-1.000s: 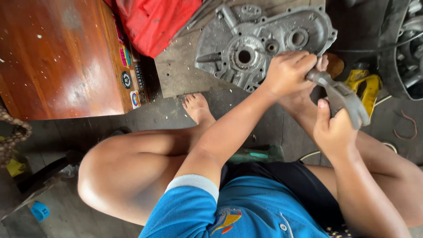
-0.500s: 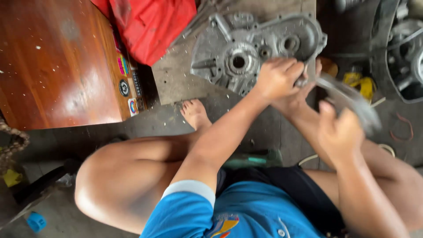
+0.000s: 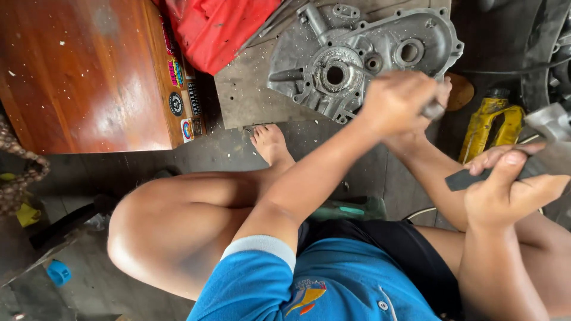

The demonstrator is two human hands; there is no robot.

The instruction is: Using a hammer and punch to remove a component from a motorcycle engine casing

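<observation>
A grey metal engine casing [image 3: 363, 59] is seen at twelve o'clock, laid flat on a grey board [image 3: 244, 101] strewn with small chips; the left hand [image 3: 399, 102] is held just below it, at about one o'clock, its fingers curled tight round a short grey metal piece [image 3: 434, 110] whose end shows past the fist; whether that piece touches the casing cannot be told. At three o'clock the right hand [image 3: 511, 190] is closed on the dark handle of a hammer [image 3: 547, 139], thumb laid along the top, the grey head blurred at the frame's edge. A yellow bottle [image 3: 493, 125] with a dark cap is found at two o'clock, between the hands; a red cloth [image 3: 217, 30] is bunched at eleven o'clock. At ten o'clock a brown wooden box [image 3: 77, 71] is set, and down its right edge a column of small stickers [image 3: 181, 98] is stuck: round dark ones and rectangular multicoloured ones. A small blue cap [image 3: 58, 272] lies at eight o'clock.
</observation>
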